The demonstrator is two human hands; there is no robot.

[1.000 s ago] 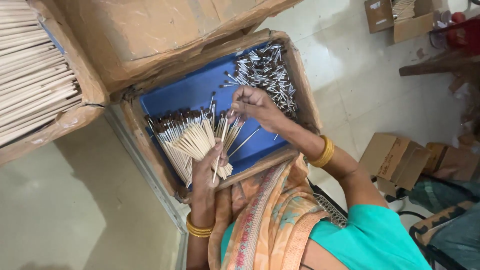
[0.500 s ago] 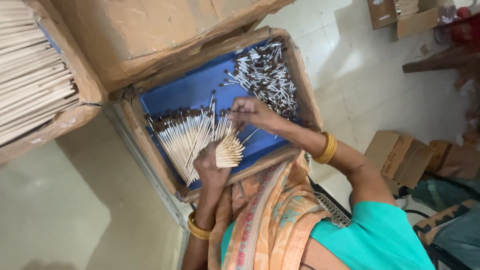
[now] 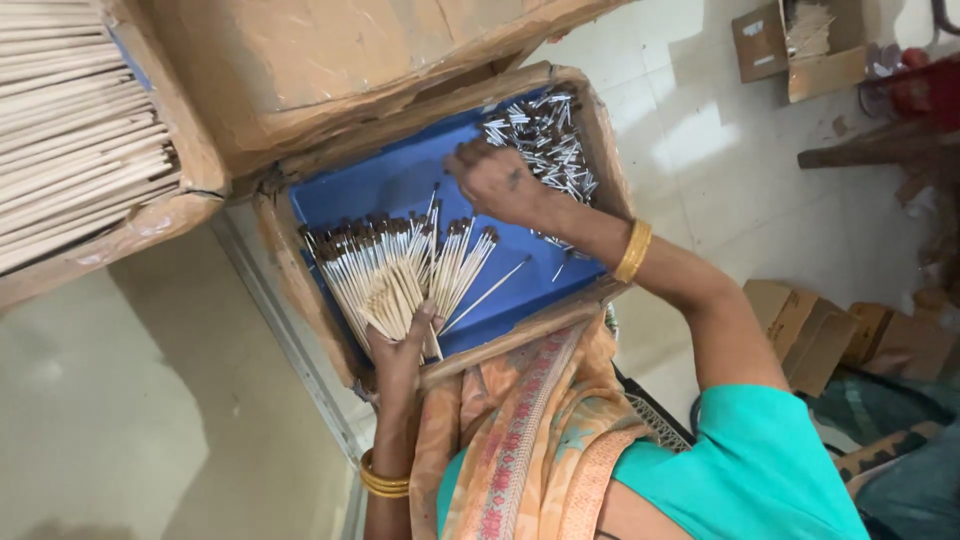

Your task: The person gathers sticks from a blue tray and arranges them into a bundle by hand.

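Observation:
My left hand [image 3: 400, 350] is shut on a fanned bundle of thin pale sticks with dark brown tips [image 3: 390, 270], held over a blue tray [image 3: 370, 185] inside a worn cardboard box [image 3: 604, 140]. My right hand [image 3: 500, 180] is stretched to the tray's far right corner. Its curled fingers rest at the edge of a pile of short silver-grey pieces [image 3: 550, 140], and whether it holds any is hidden. One loose stick [image 3: 490, 290] lies on the blue surface beside the bundle. Both wrists wear gold bangles.
A box of long pale sticks [image 3: 70, 160] sits at the far left. A big cardboard flap [image 3: 330, 60] leans over the tray's back. Small cardboard boxes [image 3: 810, 330] stand on the tiled floor at right, and another box [image 3: 800, 40] at top right.
My right hand has left the bundle and moved up and right to the silver-grey pile. My left hand has kept its hold on the bundle, which is now spread wider over the tray.

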